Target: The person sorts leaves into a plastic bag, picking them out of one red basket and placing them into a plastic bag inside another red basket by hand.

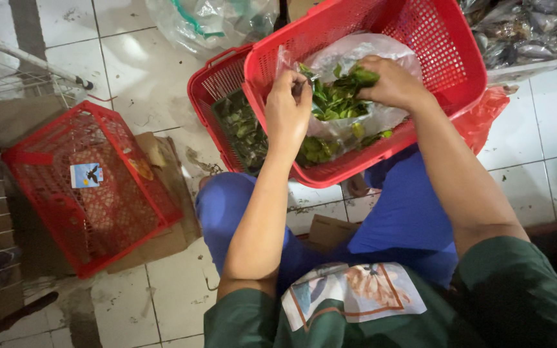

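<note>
The left hand pinches the clear bag's rim, the right hand clamps green leaves just between them — a slack pinch could spill leaves into the red basket beneath.

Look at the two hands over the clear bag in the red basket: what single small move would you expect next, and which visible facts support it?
Probably the right hand pushes its bunch of green leaves further down into the clear plastic bag. The left hand pinches the bag's edge, holding the mouth open, and the leaves sit at the opening, above the red basket.
</note>
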